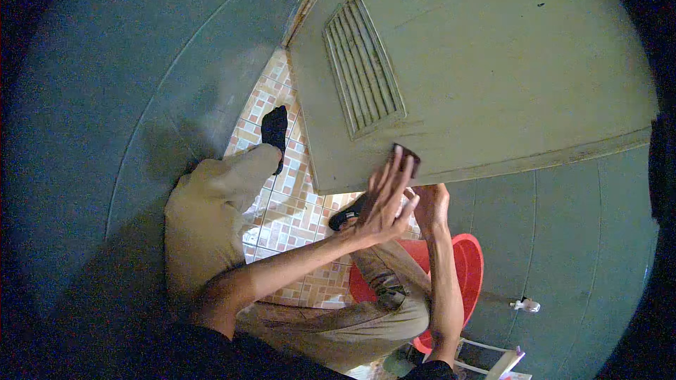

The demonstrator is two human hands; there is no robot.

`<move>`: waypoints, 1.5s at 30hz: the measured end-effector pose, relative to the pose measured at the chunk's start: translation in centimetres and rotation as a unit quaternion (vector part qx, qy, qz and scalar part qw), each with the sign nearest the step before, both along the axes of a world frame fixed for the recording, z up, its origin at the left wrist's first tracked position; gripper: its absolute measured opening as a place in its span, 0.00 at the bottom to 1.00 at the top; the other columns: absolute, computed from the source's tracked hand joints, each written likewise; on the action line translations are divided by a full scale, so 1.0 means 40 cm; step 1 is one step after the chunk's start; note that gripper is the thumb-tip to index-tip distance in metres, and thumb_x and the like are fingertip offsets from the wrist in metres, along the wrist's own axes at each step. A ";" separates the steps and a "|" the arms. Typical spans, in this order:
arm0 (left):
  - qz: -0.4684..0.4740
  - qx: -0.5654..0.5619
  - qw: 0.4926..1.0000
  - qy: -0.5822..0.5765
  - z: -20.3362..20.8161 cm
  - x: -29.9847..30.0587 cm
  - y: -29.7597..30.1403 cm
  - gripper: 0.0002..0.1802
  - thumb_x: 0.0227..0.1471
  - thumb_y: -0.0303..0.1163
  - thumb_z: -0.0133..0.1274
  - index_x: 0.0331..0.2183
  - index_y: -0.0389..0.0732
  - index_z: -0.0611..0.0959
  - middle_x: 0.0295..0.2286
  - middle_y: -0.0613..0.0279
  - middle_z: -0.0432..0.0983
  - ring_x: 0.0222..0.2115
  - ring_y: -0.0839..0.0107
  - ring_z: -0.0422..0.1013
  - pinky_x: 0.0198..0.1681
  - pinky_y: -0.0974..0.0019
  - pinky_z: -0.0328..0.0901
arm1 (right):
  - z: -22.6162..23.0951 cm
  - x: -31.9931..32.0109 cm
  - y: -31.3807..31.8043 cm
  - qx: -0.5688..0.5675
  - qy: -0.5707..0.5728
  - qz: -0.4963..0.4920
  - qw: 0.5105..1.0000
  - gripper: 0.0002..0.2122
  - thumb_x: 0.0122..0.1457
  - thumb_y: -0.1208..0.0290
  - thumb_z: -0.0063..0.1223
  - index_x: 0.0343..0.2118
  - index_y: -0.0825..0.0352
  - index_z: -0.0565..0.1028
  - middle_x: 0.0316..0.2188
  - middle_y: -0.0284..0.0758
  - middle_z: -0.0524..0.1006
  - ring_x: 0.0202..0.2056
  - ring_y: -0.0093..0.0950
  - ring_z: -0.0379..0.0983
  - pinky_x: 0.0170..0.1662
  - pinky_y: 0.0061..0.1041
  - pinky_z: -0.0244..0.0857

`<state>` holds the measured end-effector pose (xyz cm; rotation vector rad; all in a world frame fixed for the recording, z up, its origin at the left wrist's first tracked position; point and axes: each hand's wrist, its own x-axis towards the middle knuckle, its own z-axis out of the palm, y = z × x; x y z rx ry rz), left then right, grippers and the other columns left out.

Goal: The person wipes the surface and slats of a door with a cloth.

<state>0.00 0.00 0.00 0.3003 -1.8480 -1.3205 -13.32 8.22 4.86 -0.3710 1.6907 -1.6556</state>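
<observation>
Door (514, 77), flat and pale green, fills one o'clock; left hand (386, 200) holds dark rectangular pad (414, 159) against it, near lower edge (535, 165). Right hand (431, 210) bends at this edge, grip I cannot tell. Red plastic basin (472, 260) narrows room at five o'clock.

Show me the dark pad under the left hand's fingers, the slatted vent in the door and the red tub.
Dark pad (408, 152): head view, on its uncovered upper part.
Slatted vent (364, 63): head view, on its middle slats.
Red tub (472, 267): head view, on its right-hand wall.
</observation>
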 end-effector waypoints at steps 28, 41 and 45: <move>0.037 0.050 0.997 -0.038 0.049 -0.027 0.024 0.45 0.67 0.51 0.39 0.70 0.33 0.44 0.70 0.33 0.33 0.71 0.39 0.38 0.69 0.36 0.38 | 0.030 -0.034 0.020 0.021 0.013 -0.029 0.999 0.25 0.70 0.52 0.39 0.62 0.63 0.67 0.61 0.36 0.70 0.61 0.36 0.65 0.62 0.50 0.58; 0.028 0.046 0.998 -0.034 0.016 -0.037 0.029 0.45 0.66 0.45 0.44 0.70 0.33 0.43 0.69 0.32 0.34 0.70 0.37 0.36 0.69 0.36 0.38 | 0.039 -0.021 0.010 -0.002 -0.015 -0.011 1.000 0.23 0.70 0.53 0.39 0.61 0.61 0.68 0.60 0.35 0.71 0.60 0.36 0.67 0.62 0.51 0.58; 0.058 0.188 0.975 -0.106 -0.059 -0.075 0.004 0.45 0.68 0.50 0.39 0.70 0.33 0.43 0.69 0.33 0.35 0.71 0.39 0.36 0.69 0.37 0.37 | 0.046 -0.004 -0.010 -0.004 -0.014 -0.022 1.000 0.23 0.69 0.52 0.40 0.61 0.61 0.68 0.61 0.35 0.71 0.61 0.36 0.66 0.63 0.50 0.56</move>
